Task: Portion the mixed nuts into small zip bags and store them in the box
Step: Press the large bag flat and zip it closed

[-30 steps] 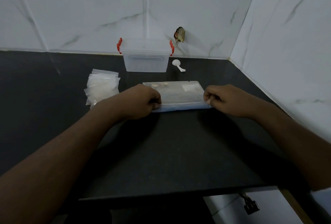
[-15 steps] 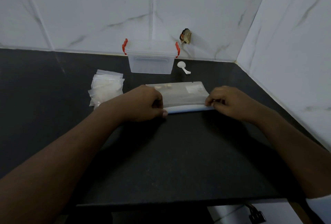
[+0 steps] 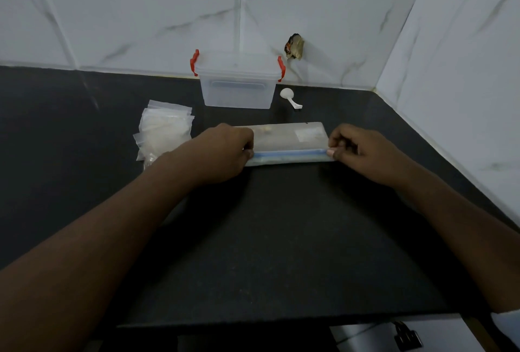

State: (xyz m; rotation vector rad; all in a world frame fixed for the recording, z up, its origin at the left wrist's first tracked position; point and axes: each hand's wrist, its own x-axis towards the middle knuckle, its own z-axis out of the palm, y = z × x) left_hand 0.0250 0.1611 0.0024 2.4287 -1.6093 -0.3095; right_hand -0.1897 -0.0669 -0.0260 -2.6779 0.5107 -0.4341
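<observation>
hands are staying on the two ends of the big bag of mixed nuts (image 3: 284, 140), which is lying flat on the dark counter (image 3: 281, 225). the left hand (image 3: 222, 151) is curling over the bag's left end with its thumb pressing at the blue zip strip (image 3: 289, 153), and the right hand (image 3: 363, 151) is pinching the strip's right end between thumb and fingertips (image 3: 332, 151). compared with a second ago, both grips are sitting in much the same spots, but the near edge stretched between the fingers is now turning up toward the camera, so the blue line of the strip is showing plainly where only a pale edge was showing before. that is suggesting the mouth is being readied for opening; no gap is showing between the fingers yet, so portioning is not yet starting. just beyond the fingertips a few pale nuts are showing through the bag. farther past the fingers the box (image 3: 237, 89) is standing with its lid (image 3: 236, 66) on, the white scoop (image 3: 289, 98) is lying just right of it, and the stack of small zip bags (image 3: 164, 132) is waiting just outside the left knuckles, untouched.
</observation>
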